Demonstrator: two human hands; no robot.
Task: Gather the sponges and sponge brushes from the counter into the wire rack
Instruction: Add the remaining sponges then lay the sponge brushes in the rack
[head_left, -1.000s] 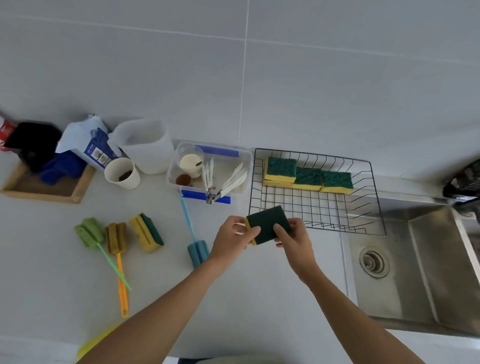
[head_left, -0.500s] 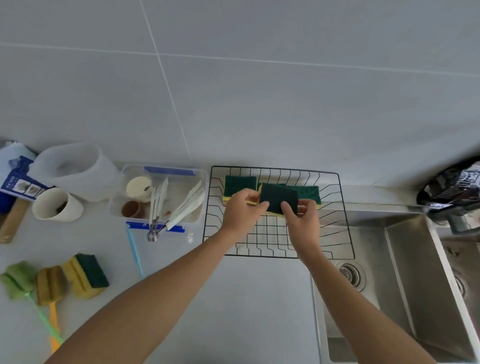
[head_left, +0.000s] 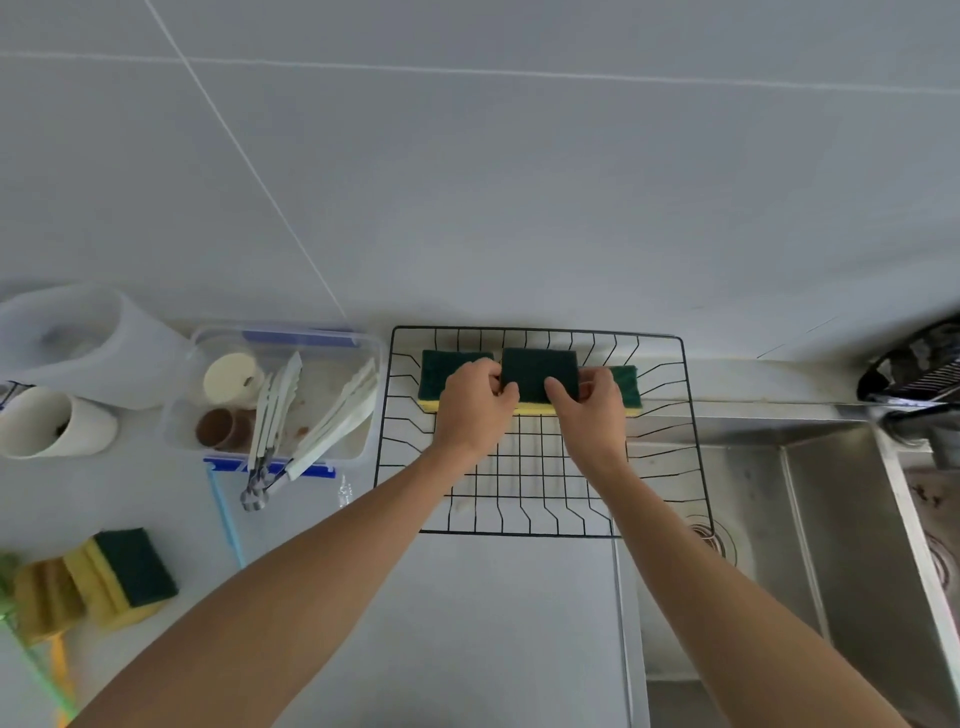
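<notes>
Both hands hold one green-and-yellow sponge (head_left: 537, 371) over the back row of the black wire rack (head_left: 693, 441). My left hand (head_left: 475, 402) grips its left end, my right hand (head_left: 589, 410) its right end. It sits above the row of green-topped sponges in the rack, whose ends show at left (head_left: 439, 371) and right (head_left: 626, 379). On the counter at the lower left lie another green-and-yellow sponge (head_left: 127, 574), a yellow sponge brush with an orange handle (head_left: 44, 603), part of a green brush (head_left: 8, 571) and a blue brush handle (head_left: 226, 519).
A clear plastic box (head_left: 182, 415) with cups and white tongs stands left of the rack. A white cup (head_left: 49, 423) and a translucent jug (head_left: 78, 332) are further left. The steel sink (head_left: 810, 545) lies right of the rack, which overhangs its edge.
Both hands carried the sponge from above the counter in front of the rack to over its back row. The view shifted right, so the counter items slid left.
</notes>
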